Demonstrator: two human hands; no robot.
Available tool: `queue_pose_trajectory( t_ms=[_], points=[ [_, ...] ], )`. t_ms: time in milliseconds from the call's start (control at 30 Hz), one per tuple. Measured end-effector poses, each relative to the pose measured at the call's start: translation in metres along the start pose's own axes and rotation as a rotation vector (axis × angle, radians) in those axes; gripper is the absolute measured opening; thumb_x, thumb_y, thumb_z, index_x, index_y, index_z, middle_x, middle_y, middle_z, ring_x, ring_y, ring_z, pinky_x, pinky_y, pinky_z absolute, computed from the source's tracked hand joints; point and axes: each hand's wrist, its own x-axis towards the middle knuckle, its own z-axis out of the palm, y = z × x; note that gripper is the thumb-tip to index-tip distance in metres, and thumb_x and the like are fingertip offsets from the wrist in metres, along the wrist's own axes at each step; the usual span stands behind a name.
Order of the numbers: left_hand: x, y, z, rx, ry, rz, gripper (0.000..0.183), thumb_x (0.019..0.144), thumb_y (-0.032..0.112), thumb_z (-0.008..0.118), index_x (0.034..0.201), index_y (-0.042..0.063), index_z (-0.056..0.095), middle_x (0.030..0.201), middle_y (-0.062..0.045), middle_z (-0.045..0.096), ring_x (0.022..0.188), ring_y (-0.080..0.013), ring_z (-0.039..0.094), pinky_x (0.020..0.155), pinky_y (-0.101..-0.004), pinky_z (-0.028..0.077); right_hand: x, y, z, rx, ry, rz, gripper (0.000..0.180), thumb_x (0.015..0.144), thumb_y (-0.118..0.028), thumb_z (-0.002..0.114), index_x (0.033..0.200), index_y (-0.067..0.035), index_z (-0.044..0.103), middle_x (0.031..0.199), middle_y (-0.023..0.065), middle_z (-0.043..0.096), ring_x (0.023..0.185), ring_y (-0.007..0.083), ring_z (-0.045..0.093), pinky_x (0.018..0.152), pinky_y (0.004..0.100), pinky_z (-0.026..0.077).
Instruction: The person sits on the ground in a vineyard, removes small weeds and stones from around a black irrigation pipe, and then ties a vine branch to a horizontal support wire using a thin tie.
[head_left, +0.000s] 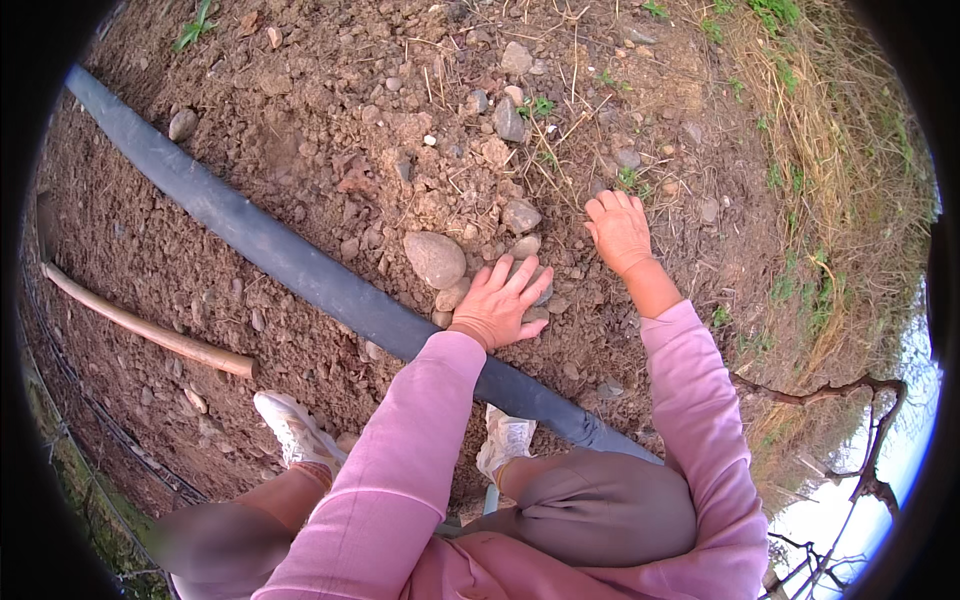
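Palm down and fingers spread, my left hand (504, 301) rests over a small group of stones in the loose brown soil (315, 172). A large smooth oval stone (435, 259) lies just beyond its fingertips to the left, with a smaller tan stone (452, 295) beside it. Part of a grey stone (541, 285) shows under the fingers. Farther right, my right hand (621, 231) is down at the ground with its fingers curled, close to a small green weed (628, 178). Whether anything is under those fingers is hidden.
A dark lay-flat hose (300, 281) crosses diagonally beneath my left forearm. At left lies a wooden tool handle (150, 330), its dark head (45, 225) near the rim. Dry grass (832, 187) and a bare branch (825, 391) stand at right. My shoes (296, 431) flank the left sleeve.
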Motion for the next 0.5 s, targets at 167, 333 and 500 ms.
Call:
queue_pose_trajectory(
  t_ms=[167,333,500],
  points=[
    [0.001,0.001,-0.003,0.058,-0.017,0.017,0.074,0.078,0.055,0.063,0.14,0.02,0.044,0.139,-0.008,0.042,0.122,-0.033,0.04,0.095,-0.0453,0.038,-0.062,0.044,-0.028,-0.125,-0.179,0.306,0.013,0.082,-0.01,0.057,0.094,-0.011,0.061,0.103,0.0088,0.063,0.104,0.0267,0.06,0.087,0.0428,0.046],
    [0.0,0.005,-0.006,0.049,-0.008,0.006,0.072,0.077,0.051,0.066,0.137,0.018,0.045,0.138,-0.01,0.04,0.12,-0.0341,0.039,0.098,-0.0454,0.037,-0.123,0.062,-0.06,-0.02,-0.213,0.508,0.022,0.081,-0.014,0.066,0.101,-0.01,0.059,0.107,0.0097,0.063,0.108,0.0289,0.058,0.091,0.0433,0.045],
    [-0.002,0.017,-0.013,0.041,-0.056,-0.06,0.072,0.078,0.044,0.068,0.14,0.018,0.042,0.14,-0.011,0.036,0.121,-0.0353,0.039,0.099,-0.0461,0.037,-0.155,0.023,-0.063,0.059,-0.011,0.418,0.032,0.08,-0.014,0.071,0.109,-0.011,0.059,0.109,0.0132,0.061,0.11,0.0323,0.055,0.093,0.0423,0.045]
  ],
)
